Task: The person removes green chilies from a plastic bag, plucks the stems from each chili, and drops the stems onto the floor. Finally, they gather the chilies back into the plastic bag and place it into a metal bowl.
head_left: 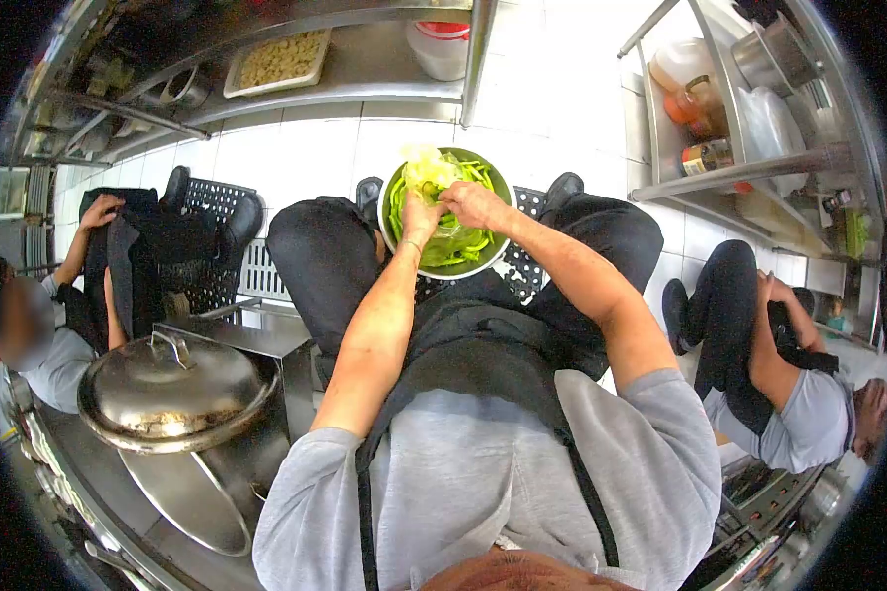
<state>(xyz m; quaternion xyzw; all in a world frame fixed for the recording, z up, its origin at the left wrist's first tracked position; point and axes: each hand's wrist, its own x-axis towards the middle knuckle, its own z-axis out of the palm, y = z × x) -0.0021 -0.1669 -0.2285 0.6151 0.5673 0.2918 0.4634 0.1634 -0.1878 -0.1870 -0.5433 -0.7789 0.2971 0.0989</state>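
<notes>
A round metal bowl (453,275) sits between my knees, filled with long green vegetable pieces (478,174). Toward its far side a pale yellow-green leafy vegetable (426,167) rises above the rim. My left hand (420,219) reaches into the bowl with its fingers closed at the base of this leafy piece. My right hand (475,205) comes in from the right, fingers bent and pinched together close to my left fingertips. Whatever lies between the right fingers is too small to make out.
A lidded steel pot (177,389) stands at my left. Ahead, a metal shelf (394,91) carries a tray of pale food (281,61) and a white bucket (438,49). Another rack (749,172) holds containers at the right. One person (44,340) sits on the left, another (798,394) on the right.
</notes>
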